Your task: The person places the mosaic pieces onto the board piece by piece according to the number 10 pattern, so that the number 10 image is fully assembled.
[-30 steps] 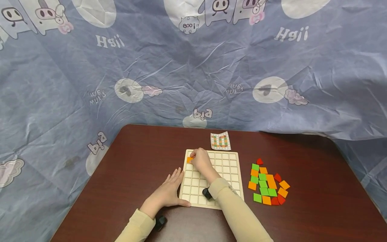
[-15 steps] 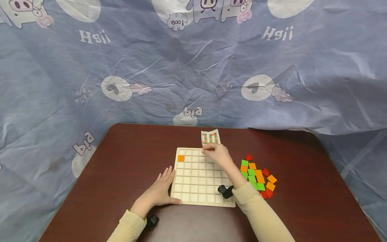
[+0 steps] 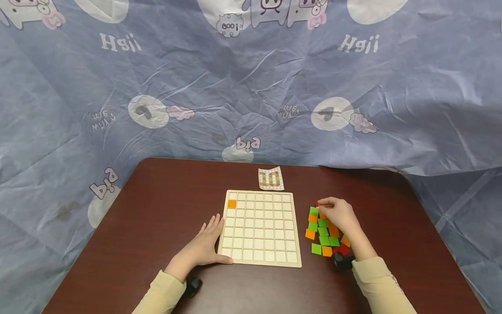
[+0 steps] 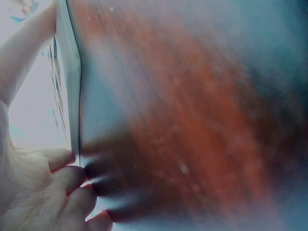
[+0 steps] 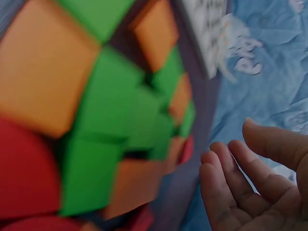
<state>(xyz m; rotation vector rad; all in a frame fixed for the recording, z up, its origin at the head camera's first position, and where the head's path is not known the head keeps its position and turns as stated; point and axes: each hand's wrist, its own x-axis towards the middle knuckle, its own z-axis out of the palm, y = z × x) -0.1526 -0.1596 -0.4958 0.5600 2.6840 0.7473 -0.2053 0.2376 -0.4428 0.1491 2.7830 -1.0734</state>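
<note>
Bracing the square, pale wooden grid board (image 3: 259, 226) with the left hand (image 3: 204, 247), fingers straight along its left edge, thumb at its near-left corner, gripping nothing; probably preventing any sliding. Leaving flat green square tiles (image 3: 323, 231), flat orange square tiles (image 3: 310, 234) and red curved-edged pieces (image 3: 344, 249) loose to the right of the board, likely for easy reach. Holding the right hand (image 3: 339, 213) over these, fingers relaxed and thumb apart in the right wrist view, grasping nothing. Showing a single orange square tile (image 3: 232, 203) in the board's leftmost column, second cell from the far edge, apparently kept straight by the raised grid lines. Having a small white paper card with a coloured printed grid (image 3: 271, 179) just beyond the board's far edge, likely for easy viewing.
</note>
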